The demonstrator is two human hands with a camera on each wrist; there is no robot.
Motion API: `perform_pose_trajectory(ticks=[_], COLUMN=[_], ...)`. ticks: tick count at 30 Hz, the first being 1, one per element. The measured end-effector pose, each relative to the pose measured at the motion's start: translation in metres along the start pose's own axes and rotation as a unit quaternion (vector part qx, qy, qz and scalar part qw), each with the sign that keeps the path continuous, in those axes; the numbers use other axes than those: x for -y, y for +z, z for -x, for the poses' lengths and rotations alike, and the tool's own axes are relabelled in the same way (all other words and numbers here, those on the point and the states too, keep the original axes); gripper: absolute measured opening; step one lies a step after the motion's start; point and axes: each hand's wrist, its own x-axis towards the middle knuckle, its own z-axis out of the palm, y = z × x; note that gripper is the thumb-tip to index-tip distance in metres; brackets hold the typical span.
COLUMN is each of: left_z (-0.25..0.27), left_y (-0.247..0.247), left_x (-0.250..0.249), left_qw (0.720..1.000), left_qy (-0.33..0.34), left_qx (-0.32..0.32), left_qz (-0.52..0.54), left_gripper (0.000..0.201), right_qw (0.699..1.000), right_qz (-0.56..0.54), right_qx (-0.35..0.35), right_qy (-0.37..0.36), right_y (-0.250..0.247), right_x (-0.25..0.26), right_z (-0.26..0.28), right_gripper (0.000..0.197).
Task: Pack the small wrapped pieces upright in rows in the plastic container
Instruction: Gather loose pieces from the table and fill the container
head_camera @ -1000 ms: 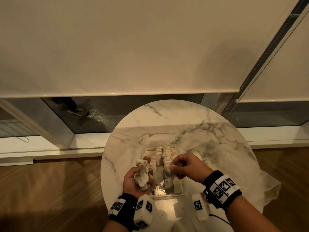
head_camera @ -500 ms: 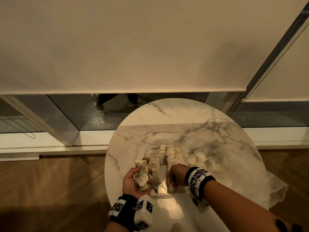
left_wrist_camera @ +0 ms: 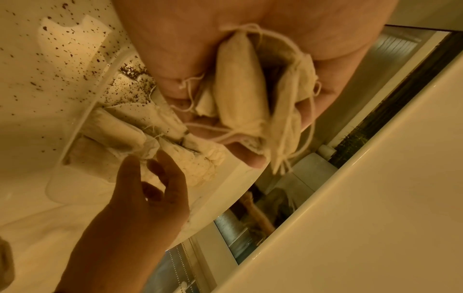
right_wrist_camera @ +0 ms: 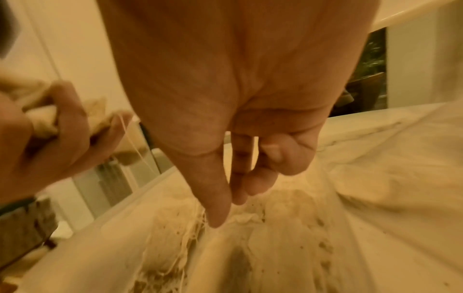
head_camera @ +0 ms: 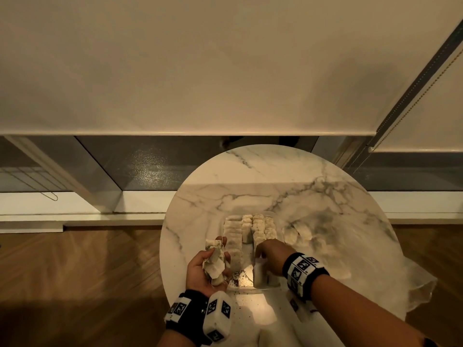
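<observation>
Our left hand (head_camera: pixel 209 267) clutches a bundle of wrapped pieces (left_wrist_camera: pixel 240 95). Our right hand (head_camera: pixel 271 259) reaches into the plastic container (head_camera: pixel 246 286), fingers extended; blur hides whether they grip anything.

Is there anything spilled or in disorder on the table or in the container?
Yes. Dark loose specks are scattered on the marble table near the plastic container, and more lie on its bare floor. They look like contents leaked from the wrapped pieces; which piece leaked cannot be told.
</observation>
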Motion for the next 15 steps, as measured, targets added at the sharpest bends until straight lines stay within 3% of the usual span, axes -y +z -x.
perform_pose_trajectory(ticks=[3,9,15], left_z=[-0.006,-0.013,-0.013], left_y=[-0.006,-0.008,-0.005], left_x=[0.002,0.011,0.019], left_qw=[1.000,0.998,0.997], left_qy=[-0.019,-0.037,-0.043], left_qx=[-0.015,-0.035,-0.047], left_qz=[-0.006,-0.030,-0.052], left_gripper=[0.031,0.028,0.029], right_qw=[0.999,0.999,0.996], right_qz=[-0.018,0.033,0.074], right_qx=[-0.036,0.042,0.040], right_qy=[0.016,-0.003,0.000], right_y=[-0.001,0.019,0.035], right_x=[-0.009,-0.006,-0.003], right_z=[0.012,0.037,0.039], right_gripper=[0.031,0.028,0.021])
